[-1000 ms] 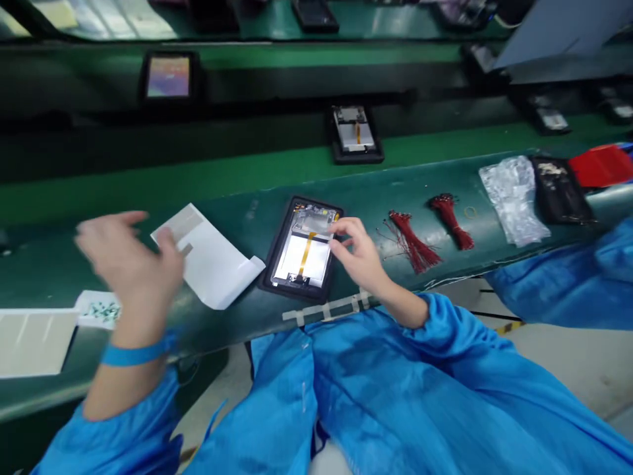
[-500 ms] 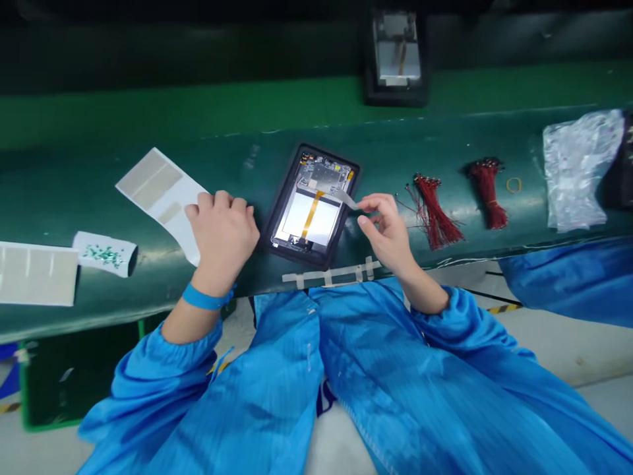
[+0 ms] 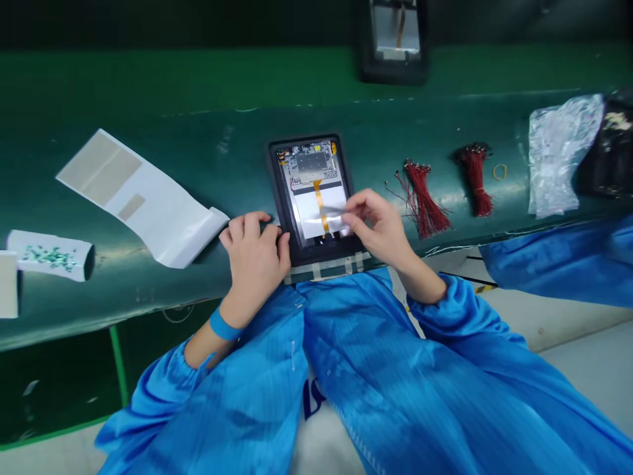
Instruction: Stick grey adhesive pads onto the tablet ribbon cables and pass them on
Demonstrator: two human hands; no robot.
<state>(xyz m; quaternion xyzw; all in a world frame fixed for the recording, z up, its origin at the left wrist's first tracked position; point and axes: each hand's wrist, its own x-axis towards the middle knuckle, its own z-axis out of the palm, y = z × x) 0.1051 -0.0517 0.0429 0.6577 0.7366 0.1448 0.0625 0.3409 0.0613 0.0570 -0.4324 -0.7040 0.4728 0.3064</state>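
An opened tablet (image 3: 311, 191) lies back up on the dark green bench, showing its circuit board, silver battery and an orange flex cable. My left hand (image 3: 254, 254) rests at the tablet's lower left corner, fingers curled against its black frame. My right hand (image 3: 378, 224) is over the lower right of the tablet and pinches a thin clear strip of tape (image 3: 331, 211) that lies across the battery.
A white backing sheet (image 3: 143, 198) lies to the left, with a small roll of green parts (image 3: 52, 254) beyond it. Two bundles of red wires (image 3: 422, 198) and a clear plastic bag (image 3: 558, 155) sit to the right. Another open tablet (image 3: 393, 36) rides the conveyor behind.
The tablet has been turned from slanted to straight and pulled nearer the bench edge. My left hand moved from the white sheet to the tablet's corner. My right hand brought the strip over the battery.
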